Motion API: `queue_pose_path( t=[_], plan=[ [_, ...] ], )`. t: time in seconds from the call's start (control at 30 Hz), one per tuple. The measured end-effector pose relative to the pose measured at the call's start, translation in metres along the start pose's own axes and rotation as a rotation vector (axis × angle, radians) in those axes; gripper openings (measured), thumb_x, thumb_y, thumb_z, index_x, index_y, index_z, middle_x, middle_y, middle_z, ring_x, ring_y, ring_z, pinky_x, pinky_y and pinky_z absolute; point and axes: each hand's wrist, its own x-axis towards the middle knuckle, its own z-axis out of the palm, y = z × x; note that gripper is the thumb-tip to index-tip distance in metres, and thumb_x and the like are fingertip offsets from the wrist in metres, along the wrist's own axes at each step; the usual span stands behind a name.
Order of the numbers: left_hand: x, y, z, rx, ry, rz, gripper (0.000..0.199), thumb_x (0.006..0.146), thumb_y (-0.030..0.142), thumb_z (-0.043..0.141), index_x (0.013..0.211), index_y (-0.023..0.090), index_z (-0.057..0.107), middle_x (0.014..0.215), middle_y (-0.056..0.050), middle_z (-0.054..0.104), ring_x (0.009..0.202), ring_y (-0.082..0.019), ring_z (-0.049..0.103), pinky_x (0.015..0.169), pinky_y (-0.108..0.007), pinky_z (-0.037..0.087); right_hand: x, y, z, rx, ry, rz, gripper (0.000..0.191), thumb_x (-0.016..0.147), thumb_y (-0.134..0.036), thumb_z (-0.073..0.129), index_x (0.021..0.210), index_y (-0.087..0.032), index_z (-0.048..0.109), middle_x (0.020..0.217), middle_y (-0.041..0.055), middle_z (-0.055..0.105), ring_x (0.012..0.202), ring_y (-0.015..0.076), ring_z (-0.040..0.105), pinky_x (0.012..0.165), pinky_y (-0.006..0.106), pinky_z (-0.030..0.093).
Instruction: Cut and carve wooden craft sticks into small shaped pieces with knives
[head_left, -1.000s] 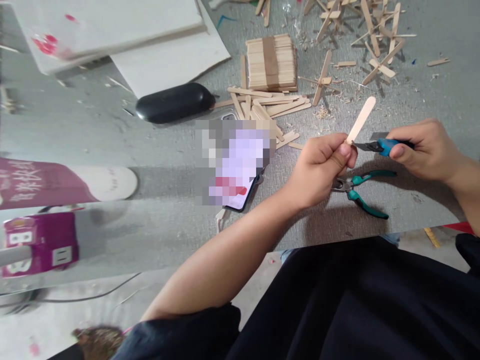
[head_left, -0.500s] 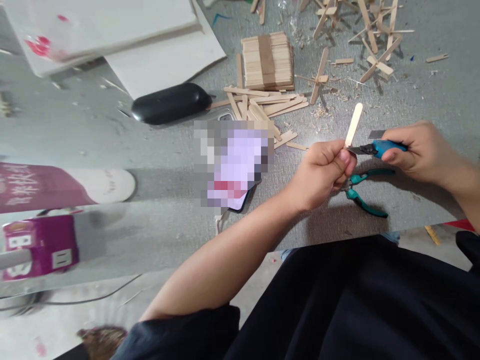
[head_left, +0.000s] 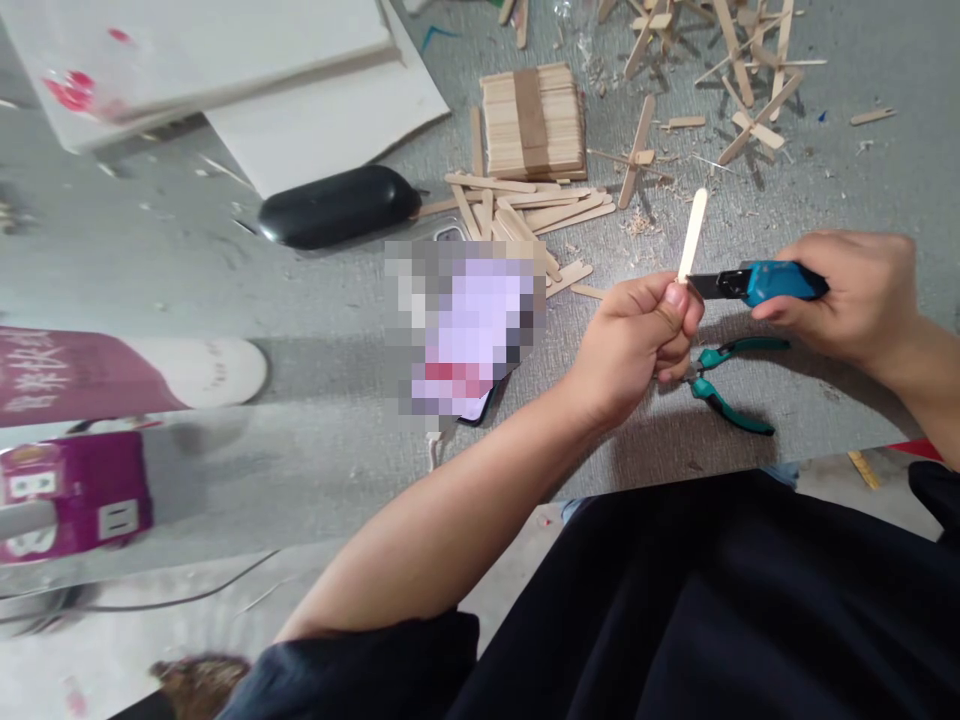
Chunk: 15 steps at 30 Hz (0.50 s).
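Observation:
A pale wooden craft stick [head_left: 694, 235] stands up from my left hand [head_left: 645, 335], pinched near its lower end between thumb and fingers. My right hand [head_left: 855, 290] is wrapped round a blue utility knife [head_left: 784, 284], its dark blade pointing left and meeting the stick just above my left thumb. Green-handled pliers [head_left: 731, 385] lie open on the grey table [head_left: 847, 390], below and right of my left hand. Beyond the hands lies a small cross of sticks [head_left: 637, 155] with shavings near it.
A paper-banded bundle of sticks [head_left: 534, 122] and loose sticks [head_left: 559, 205] lie at centre. A partly blurred-out phone [head_left: 474, 330], a black case [head_left: 341, 207], white boards [head_left: 247, 50] and a purple power strip [head_left: 112, 490] are further left. More stick crosses [head_left: 757, 125] lie at the back right.
The stick and my left hand have shifted slightly left and up. My right hand has turned the knife, which now shows its side more fully.

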Motion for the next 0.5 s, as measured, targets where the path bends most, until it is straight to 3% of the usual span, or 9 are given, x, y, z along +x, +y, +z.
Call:
queue_pose_path(
  t=[0.13,0.23,0.5],
  plan=[
    [0.0022,-0.0008,-0.0038,0.017,-0.016,0.030,0.041,0.107,0.042,0.082,0.078,0.021,0.061,0.056,0.012,0.030,0.047,-0.005,0.021,0.047,-0.019,0.032,0.0032,-0.0036,-0.0072,0.114,-0.068,0.077,0.079,0.094,-0.106,0.054,0.077,-0.030,0.061,0.065,0.0063,0.056,0.064,0.0238,0.050,0.066,0.045,0.029],
    [0.0027,-0.0008,-0.0047,0.031,-0.012,0.043,0.043,0.106,0.047,0.083,0.079,0.022,0.060,0.056,0.012,0.029,0.048,-0.006,0.021,0.048,-0.020,0.033,0.0053,-0.0054,-0.0079,0.131,-0.050,0.071,0.083,0.092,-0.109,0.052,0.073,-0.028,0.056,0.058,0.0040,0.049,0.059,0.0208,0.043,0.062,0.044,0.026],
    [0.0013,-0.0003,-0.0023,0.000,-0.049,0.033,0.044,0.104,0.048,0.086,0.079,0.022,0.061,0.055,0.013,0.029,0.048,-0.005,0.020,0.047,-0.020,0.032,0.0073,-0.0073,-0.0079,0.192,-0.110,0.060,0.084,0.093,-0.108,0.054,0.073,-0.027,0.061,0.058,0.0033,0.054,0.055,0.0176,0.044,0.062,0.042,0.028]
  ],
)
